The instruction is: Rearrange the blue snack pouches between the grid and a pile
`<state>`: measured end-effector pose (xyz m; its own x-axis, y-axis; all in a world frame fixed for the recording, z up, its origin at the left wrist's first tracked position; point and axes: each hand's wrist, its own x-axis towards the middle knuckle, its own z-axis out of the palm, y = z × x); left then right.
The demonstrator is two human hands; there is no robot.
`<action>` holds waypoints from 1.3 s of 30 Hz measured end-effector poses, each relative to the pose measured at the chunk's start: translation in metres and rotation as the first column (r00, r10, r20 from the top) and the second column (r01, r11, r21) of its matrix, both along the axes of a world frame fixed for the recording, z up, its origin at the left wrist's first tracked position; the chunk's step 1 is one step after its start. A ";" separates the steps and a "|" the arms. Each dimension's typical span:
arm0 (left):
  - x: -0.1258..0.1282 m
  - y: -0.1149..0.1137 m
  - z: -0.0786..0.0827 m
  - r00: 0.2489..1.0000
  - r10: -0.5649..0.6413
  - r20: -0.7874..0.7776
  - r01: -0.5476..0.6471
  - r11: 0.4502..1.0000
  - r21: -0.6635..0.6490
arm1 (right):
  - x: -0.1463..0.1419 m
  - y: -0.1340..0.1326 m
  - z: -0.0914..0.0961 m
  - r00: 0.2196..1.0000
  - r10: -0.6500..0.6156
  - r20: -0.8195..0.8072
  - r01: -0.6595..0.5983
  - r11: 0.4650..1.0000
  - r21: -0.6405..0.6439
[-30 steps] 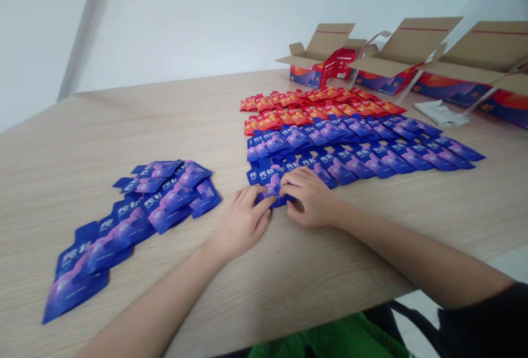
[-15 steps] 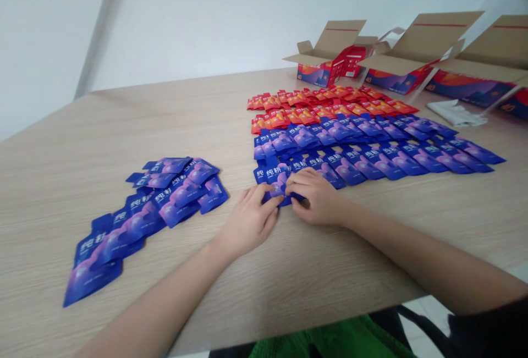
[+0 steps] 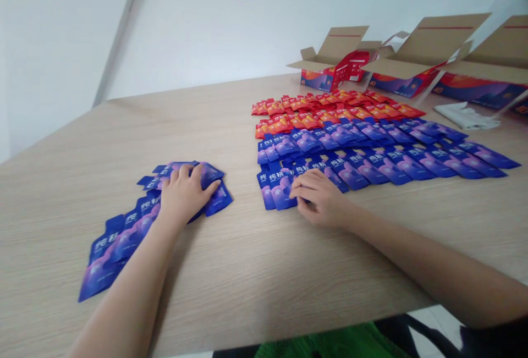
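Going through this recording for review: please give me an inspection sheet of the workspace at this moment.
Surface: pale wood-grain table, with the sachets lying flat on it.
Job's things: loose heap of blue sachets on the left; overlapping rows of blue sachets and red-orange sachets on the right.
Clutter: crumpled white sheet at the far right.
Hands: left hand lies flat on the heap; right hand is at the front blue row, fingers curled, any grip unclear.
Cables: nothing seen.
Surroundings: open cardboard cartons along the far edge, white wall, green fabric below the near edge.
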<state>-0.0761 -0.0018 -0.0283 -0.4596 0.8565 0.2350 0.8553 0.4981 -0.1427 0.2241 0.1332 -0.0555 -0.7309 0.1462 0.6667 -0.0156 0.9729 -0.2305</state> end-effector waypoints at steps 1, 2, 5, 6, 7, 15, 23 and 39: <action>-0.002 0.001 -0.003 1.000 0.010 0.017 -0.009 0.998 -0.059 | 0.000 0.000 0.000 1.000 0.001 -0.004 -0.001 1.000 -0.002; -0.004 0.003 -0.006 0.999 0.016 0.031 -0.013 0.995 -0.098 | 0.000 0.001 0.000 1.000 0.001 -0.006 -0.001 1.000 -0.002; -0.012 0.006 -0.010 0.999 -0.015 0.049 0.021 0.992 -0.121 | 0.001 0.002 -0.001 1.000 -0.002 -0.004 0.002 1.000 0.005; -0.016 0.007 -0.010 0.998 -0.036 0.056 0.043 0.991 -0.125 | 0.001 0.002 -0.001 1.000 -0.001 -0.004 0.001 1.000 0.009; -0.020 0.008 -0.010 0.996 -0.058 0.061 0.066 0.989 -0.132 | 0.000 0.003 -0.001 1.000 0.001 -0.008 -0.001 1.000 0.011; -0.025 0.012 -0.010 0.985 -0.174 0.018 0.174 0.972 -0.159 | -0.001 0.002 -0.001 0.999 0.028 -0.021 -0.028 0.999 0.032; -0.018 -0.003 0.018 0.992 0.059 -0.108 -0.030 0.966 0.257 | 0.000 0.003 0.002 0.999 0.015 -0.052 -0.013 0.999 0.030; 0.102 -0.023 0.038 0.561 -0.828 -0.018 0.754 0.501 0.424 | -0.001 -0.022 0.026 0.979 0.174 -0.108 -0.204 0.872 -0.445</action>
